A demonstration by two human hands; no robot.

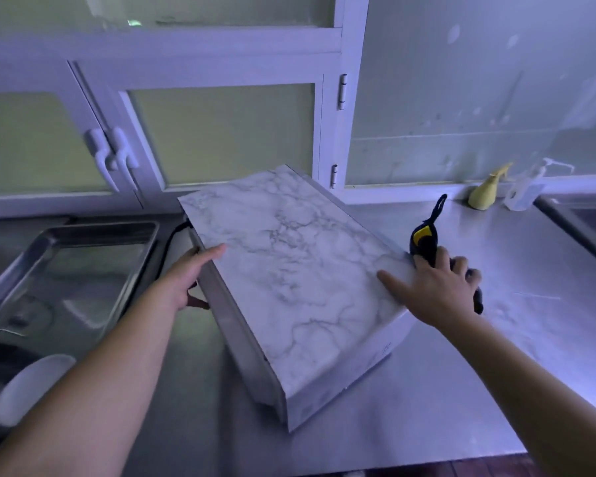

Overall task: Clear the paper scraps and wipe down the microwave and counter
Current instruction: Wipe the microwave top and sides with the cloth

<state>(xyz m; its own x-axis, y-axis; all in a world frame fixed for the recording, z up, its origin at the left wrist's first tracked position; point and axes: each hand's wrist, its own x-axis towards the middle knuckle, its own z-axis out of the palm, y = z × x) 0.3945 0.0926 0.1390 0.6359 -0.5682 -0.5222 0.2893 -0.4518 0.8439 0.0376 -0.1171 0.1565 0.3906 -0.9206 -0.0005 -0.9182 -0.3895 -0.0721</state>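
My left hand (183,280) pinches the microwave (296,270) edge, steadying it on the bench (461,390); my right hand (441,287) fingers clamp a black-and-yellow tool (423,237).

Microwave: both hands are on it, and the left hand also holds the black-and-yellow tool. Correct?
No. In the head view the right hand holds the black-and-yellow tool. Both hands are on the microwave, and the left hand holds nothing else.
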